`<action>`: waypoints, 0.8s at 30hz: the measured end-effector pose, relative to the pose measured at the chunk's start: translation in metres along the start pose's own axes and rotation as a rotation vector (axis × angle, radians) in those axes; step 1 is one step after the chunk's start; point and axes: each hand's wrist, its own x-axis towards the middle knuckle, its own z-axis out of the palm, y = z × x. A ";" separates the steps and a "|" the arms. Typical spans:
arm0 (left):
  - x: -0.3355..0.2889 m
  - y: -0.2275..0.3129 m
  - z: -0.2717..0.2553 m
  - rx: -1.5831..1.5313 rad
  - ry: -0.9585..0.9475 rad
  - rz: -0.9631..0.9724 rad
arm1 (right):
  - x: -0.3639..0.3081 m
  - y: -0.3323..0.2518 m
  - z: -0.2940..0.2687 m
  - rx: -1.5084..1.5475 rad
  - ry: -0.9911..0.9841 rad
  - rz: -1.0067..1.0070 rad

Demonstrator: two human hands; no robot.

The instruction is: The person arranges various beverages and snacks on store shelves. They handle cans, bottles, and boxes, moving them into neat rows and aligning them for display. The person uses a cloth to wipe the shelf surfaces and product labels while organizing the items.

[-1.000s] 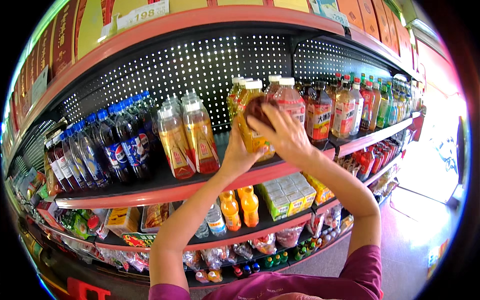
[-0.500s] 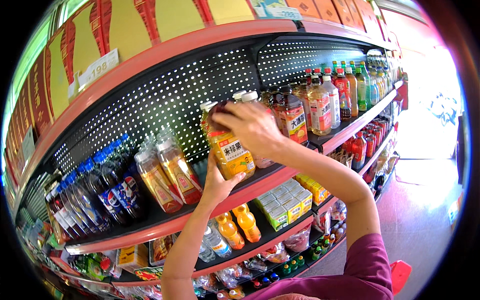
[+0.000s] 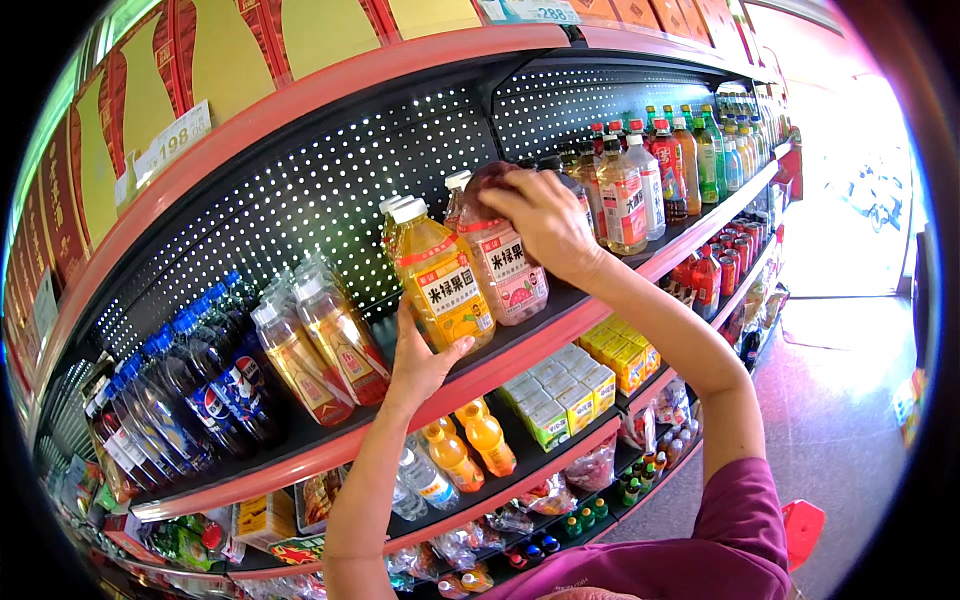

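A large yellow juice bottle (image 3: 447, 285) with a white cap stands tilted near the front of the shelf. My left hand (image 3: 425, 355) grips its lower part, thumb across the front and fingers at the left side. To its right is a pink juice bottle (image 3: 512, 278). My right hand (image 3: 548, 222) is closed on a dark red cloth (image 3: 492, 188), pressed over the top of the pink bottle, whose cap is hidden. Behind these two, further white-capped bottles of the same kind show in part.
Left of my left hand stand amber drink bottles (image 3: 325, 335) and dark cola bottles (image 3: 205, 385). More bottles (image 3: 625, 205) line the shelf at right. A red shelf edge (image 3: 560, 335) runs below my hands, above small drink cartons (image 3: 560, 400) and orange bottles (image 3: 470, 445).
My right hand has carried the cloth rightward, from the yellow bottle's top to the pink bottle's. The yellow bottle's cap now shows. My left hand keeps its hold low on the yellow bottle.
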 end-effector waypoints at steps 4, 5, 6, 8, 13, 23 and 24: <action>-0.002 -0.002 -0.004 0.013 0.010 -0.040 | -0.029 -0.024 -0.005 0.057 -0.017 0.162; -0.002 0.002 -0.003 -0.001 0.009 -0.062 | -0.044 -0.028 -0.004 0.061 -0.016 0.064; -0.002 0.006 -0.002 -0.016 0.009 -0.085 | -0.058 -0.035 -0.009 0.068 -0.146 0.000; -0.001 0.009 0.000 -0.003 0.008 -0.065 | -0.076 -0.058 -0.026 0.088 -0.341 -0.104; -0.001 0.012 0.001 0.020 0.015 -0.030 | -0.076 -0.064 -0.033 0.373 -0.339 0.084; -0.002 0.015 -0.005 0.081 0.022 -0.066 | -0.070 -0.081 -0.021 0.310 -0.331 0.199; -0.001 0.016 -0.006 0.078 0.019 -0.063 | -0.069 -0.093 -0.020 0.323 -0.414 0.085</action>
